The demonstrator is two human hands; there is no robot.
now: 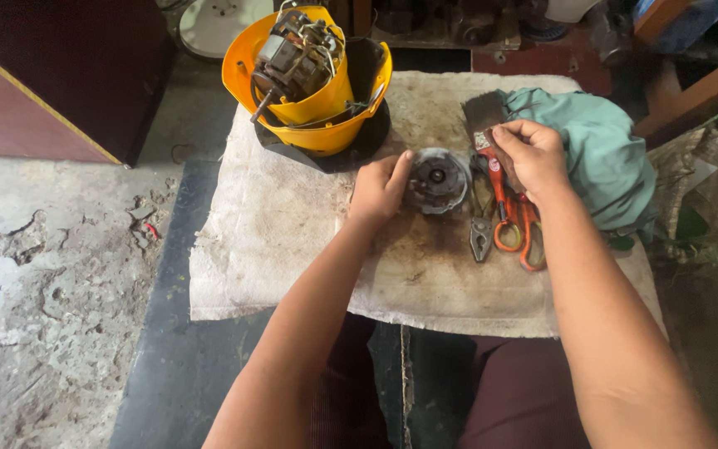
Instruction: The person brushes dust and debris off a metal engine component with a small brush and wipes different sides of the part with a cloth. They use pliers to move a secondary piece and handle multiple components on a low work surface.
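Steadying a round grey motor part (437, 180) with my left hand (380, 189), fingers closed on its rim. My right hand (530, 155) grips a brush (485, 116); yellow housing (309, 83) sits at eleven o'clock.

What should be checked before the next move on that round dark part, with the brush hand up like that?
1. Left hand grips the round dark metal part at its left edge: ok.
2. Part rests on the stained white cloth, not lifted: cannot tell.
3. Right hand holds the dark-bristled paintbrush firmly: ok.
4. Path from brush to part free of obstacles: ok.
5. Orange-handled pliers lie close under the right hand and may get knocked: not ok.
6. Yellow plastic housing with the exposed motor stands apart from both hands: ok.
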